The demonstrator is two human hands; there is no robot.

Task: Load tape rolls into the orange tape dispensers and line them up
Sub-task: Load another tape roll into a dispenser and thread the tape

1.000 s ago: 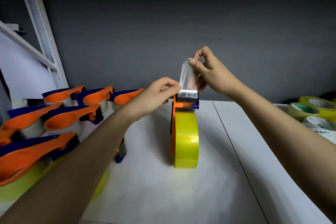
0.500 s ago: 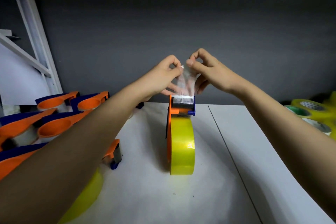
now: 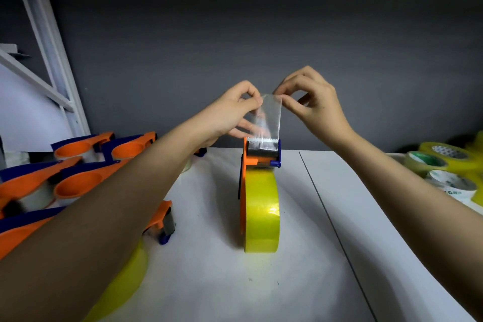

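Note:
An orange tape dispenser (image 3: 244, 165) with blue trim stands upright in the middle of the white table (image 3: 366, 230), holding a yellow tape roll (image 3: 262, 213). A clear strip of tape (image 3: 269, 119) rises from its serrated blade. My left hand (image 3: 230, 112) pinches the strip's upper left corner. My right hand (image 3: 311, 107) pinches its upper right corner. Both hands hover just above the dispenser's head.
Several orange and blue dispensers (image 3: 86, 180) lie at the left, one loaded dispenser (image 3: 162, 219) partly under my left forearm. Loose tape rolls (image 3: 444, 165) sit at the right edge. A dark wall stands behind, and a white frame (image 3: 47, 42) at the left.
My left hand rose from the dispenser's head to the strip's top corner. The strip is now stretched flat and upright between both hands. The view shifted slightly.

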